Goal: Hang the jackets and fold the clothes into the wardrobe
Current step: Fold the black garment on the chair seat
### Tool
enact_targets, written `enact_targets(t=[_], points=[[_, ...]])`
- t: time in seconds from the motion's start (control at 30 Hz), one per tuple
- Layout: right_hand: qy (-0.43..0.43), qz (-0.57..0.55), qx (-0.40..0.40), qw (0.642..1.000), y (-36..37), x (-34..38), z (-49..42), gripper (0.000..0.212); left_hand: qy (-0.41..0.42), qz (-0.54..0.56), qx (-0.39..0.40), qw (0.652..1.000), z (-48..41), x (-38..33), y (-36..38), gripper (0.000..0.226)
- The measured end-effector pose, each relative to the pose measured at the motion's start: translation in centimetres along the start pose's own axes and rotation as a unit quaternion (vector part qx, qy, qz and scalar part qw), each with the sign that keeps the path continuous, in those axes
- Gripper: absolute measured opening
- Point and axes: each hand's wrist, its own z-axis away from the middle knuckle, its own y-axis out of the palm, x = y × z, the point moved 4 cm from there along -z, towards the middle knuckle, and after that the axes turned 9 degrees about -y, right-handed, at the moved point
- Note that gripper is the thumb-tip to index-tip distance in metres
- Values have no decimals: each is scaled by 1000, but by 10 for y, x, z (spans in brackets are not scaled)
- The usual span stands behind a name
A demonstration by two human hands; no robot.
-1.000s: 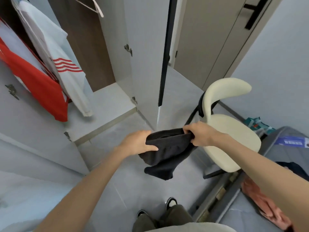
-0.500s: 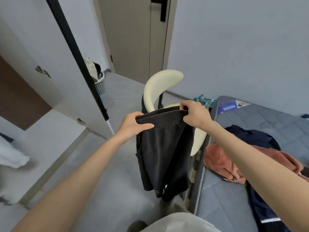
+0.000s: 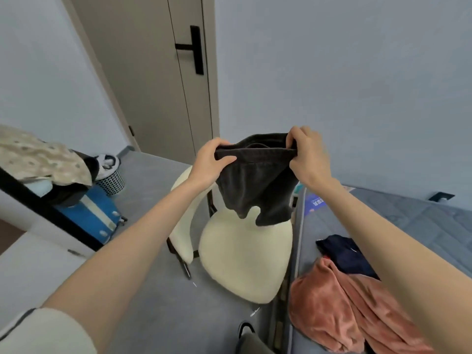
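At the far left a beige patterned cloth lay over a dark heap on top of a blue hard-shell suitcase, with a white mesh basket just behind it on the grey floor. A taupe door with a black bar handle stood beyond.

The left hand gripped one end of the waistband of a pair of dark grey fabric shorts — thumb in front of the cloth, fingers curled behind it. The shorts hung in the air above a cream padded chair; whether their legs touched the seat could not be told. The right hand pinched the other end of the band, fingers curled over its top edge, so the band stretched taut between both hands.

Further right, on a grey quilted mattress, lay a navy garment and — touching it — a crumpled salmon-pink fleece garment.
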Motion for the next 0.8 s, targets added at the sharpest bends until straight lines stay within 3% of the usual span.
enact_targets(t=[0.2, 0.43, 0.8], points=[[27, 15, 105, 994, 49, -65, 21, 35, -20, -66, 47, 997, -26, 38, 54, 18], [91, -1, 277, 957, 131, -103, 112, 28, -117, -117, 183, 969, 19, 139, 119, 21], [186, -82, 513, 834, 197, -94, 237, 27, -222, -152, 441, 857, 120, 258, 150, 23]])
